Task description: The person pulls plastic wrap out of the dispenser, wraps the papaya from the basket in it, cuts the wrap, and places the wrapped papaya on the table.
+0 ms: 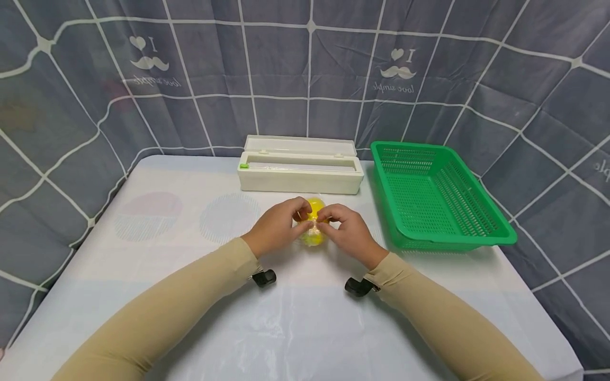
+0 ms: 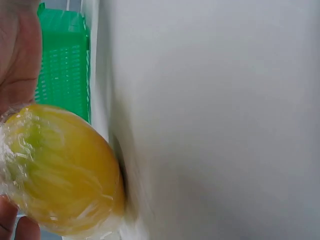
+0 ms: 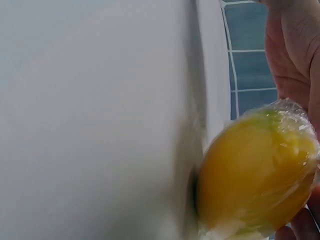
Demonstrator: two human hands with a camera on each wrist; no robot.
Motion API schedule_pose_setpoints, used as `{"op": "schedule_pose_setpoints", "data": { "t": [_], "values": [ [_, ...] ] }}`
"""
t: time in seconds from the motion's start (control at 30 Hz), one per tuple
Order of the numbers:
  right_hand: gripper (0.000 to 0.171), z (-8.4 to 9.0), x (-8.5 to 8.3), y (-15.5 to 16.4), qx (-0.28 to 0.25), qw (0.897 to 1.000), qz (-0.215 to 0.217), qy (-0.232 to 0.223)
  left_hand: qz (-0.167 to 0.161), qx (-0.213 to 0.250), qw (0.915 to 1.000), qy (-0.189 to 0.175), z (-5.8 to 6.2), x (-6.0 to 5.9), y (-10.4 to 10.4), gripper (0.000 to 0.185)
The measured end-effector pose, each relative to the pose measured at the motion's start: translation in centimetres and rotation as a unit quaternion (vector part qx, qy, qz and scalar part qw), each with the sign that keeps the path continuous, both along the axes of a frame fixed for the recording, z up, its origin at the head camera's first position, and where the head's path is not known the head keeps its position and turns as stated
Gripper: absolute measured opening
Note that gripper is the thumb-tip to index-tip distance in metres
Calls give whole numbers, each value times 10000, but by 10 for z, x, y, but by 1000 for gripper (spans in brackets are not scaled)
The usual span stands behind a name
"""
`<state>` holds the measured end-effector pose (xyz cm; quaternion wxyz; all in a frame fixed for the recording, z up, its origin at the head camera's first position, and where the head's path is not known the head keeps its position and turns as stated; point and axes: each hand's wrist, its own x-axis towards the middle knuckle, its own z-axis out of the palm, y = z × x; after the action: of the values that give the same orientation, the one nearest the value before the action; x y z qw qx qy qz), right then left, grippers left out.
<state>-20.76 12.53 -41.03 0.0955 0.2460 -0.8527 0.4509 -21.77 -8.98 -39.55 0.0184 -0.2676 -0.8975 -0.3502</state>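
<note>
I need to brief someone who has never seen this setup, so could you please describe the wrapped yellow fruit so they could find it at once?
Start at the white table: a white dispenser box stands at its far edge, a green basket to its right. Just in front of the box, the left hand and right hand pinch a round yellow fruit. It is the only yellow thing, wrapped in clear film.

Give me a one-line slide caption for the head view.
Both hands, left hand and right hand, pinch cling film around a yellow fruit on the table.
</note>
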Motion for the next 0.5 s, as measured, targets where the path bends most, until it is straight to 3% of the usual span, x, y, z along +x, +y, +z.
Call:
{"op": "schedule_pose_setpoints", "data": {
  "t": [0.27,0.5],
  "values": [
    [10,1,1,2,689,9971,-44,319,-170,-365,9986,330,1,0,-3,12],
    [6,1,0,3,732,9971,-172,-150,-548,-767,9922,820,-2,-1,-8,23]
  ]
}}
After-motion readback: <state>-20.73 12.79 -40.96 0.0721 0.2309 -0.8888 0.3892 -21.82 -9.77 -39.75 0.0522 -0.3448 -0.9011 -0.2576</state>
